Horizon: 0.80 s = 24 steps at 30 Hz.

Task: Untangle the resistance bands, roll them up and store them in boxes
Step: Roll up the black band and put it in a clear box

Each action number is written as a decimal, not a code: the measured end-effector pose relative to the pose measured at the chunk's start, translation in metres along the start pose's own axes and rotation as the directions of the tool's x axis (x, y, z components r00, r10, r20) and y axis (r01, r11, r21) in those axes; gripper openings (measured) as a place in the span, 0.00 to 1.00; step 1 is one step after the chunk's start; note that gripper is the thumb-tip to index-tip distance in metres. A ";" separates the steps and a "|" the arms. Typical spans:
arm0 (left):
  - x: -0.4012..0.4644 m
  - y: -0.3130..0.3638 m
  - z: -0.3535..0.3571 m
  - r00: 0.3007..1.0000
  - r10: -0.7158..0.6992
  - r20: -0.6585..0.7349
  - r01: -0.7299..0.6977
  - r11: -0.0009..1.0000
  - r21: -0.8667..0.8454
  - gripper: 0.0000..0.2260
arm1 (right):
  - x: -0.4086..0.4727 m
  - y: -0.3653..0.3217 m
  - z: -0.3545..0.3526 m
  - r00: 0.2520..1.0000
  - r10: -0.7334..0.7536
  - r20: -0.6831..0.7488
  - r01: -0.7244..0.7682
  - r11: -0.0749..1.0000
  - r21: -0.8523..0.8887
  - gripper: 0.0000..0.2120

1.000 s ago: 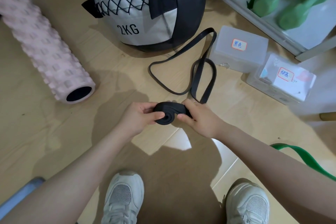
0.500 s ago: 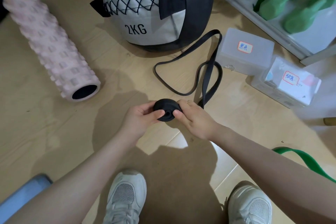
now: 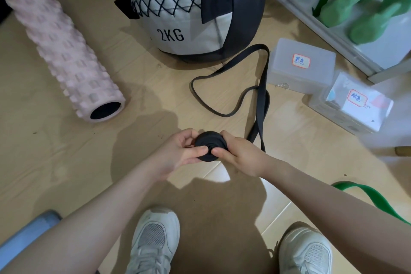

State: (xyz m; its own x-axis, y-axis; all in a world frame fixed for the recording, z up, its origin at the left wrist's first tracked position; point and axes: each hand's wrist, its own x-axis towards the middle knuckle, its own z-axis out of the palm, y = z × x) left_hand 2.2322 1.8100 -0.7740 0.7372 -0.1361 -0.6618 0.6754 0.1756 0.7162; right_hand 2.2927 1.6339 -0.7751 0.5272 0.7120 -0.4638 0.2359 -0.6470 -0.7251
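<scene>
A black resistance band is partly wound into a tight roll (image 3: 210,143) held above the floor. My left hand (image 3: 178,153) grips the roll from the left, thumb on its face. My right hand (image 3: 241,154) pinches it from the right. The loose tail of the black band (image 3: 260,93) trails away over the floor in loops toward the ball. Two translucent lidded boxes stand at the right: one with a black-word label (image 3: 301,63), one with a green-word label (image 3: 351,104). A green band (image 3: 369,196) lies on the floor by my right forearm.
A grey 2KG medicine ball (image 3: 189,9) sits just behind the band loops. A pink foam roller (image 3: 60,49) lies at the left. Green dumbbells (image 3: 367,9) rest on a white shelf at the upper right. My white shoes (image 3: 155,240) are below the hands.
The roll has grown thicker as more band was wound on, and the loose tail on the floor has shortened. Both hands stay on the roll.
</scene>
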 end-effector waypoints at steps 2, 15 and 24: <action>0.001 -0.002 -0.001 1.000 0.015 0.007 -0.015 1.000 0.009 0.05 | -0.002 -0.001 0.000 1.000 0.005 0.001 -0.005 0.999 0.037 0.12; 0.023 0.019 0.016 0.995 -0.033 0.098 -0.025 0.846 0.533 0.10 | -0.005 0.005 -0.014 0.979 0.089 0.185 -0.036 0.962 -0.271 0.16; 0.033 0.018 0.028 1.000 -0.001 -0.015 0.008 0.866 0.500 0.12 | -0.002 0.023 -0.021 0.994 0.028 0.103 -0.020 0.997 -0.073 0.12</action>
State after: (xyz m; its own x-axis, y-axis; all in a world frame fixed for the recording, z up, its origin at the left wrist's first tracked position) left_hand 2.2692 1.7811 -0.7772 0.7364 -0.1216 -0.6655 0.6002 -0.3365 0.7257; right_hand 2.3141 1.6119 -0.7808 0.4464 0.7180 -0.5340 0.2844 -0.6797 -0.6761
